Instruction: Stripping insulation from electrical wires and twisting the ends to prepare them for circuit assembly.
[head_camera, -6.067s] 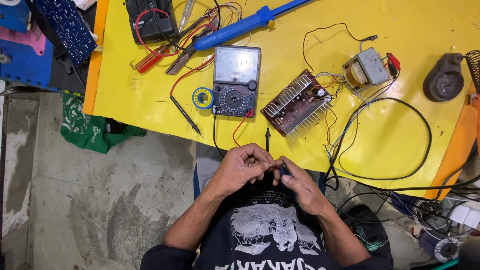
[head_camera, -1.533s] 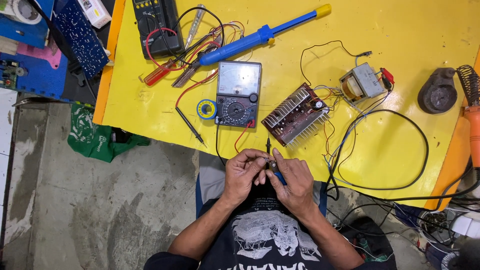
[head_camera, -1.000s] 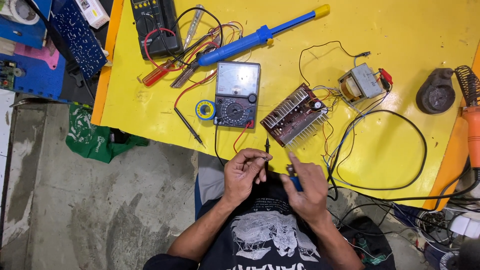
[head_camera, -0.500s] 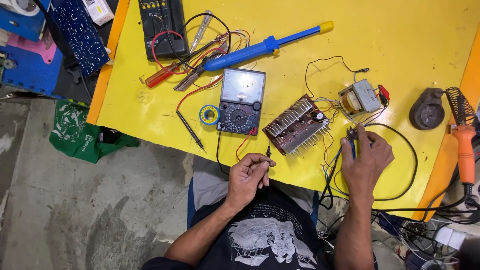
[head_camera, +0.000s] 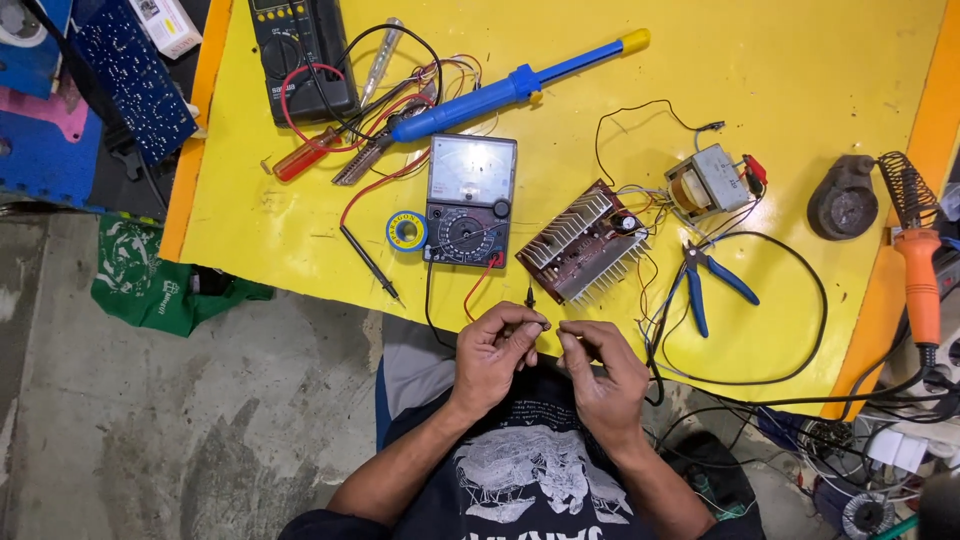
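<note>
Left hand (head_camera: 493, 350) pinching probe (head_camera: 529, 298) at table edge, 6 o'clock of meter (head_camera: 467, 200); right hand (head_camera: 600, 372) fingertips pressed on something too small to tell. Risk: probe slipping from pinch, snagging pliers (head_camera: 705, 282) lead at 3 o'clock.

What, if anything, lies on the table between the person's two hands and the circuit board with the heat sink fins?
Almost nothing. The left hand and right hand sit at the table's near edge; bare yellow table separates them from the circuit board, apart from the upright probe and thin wires.
</note>
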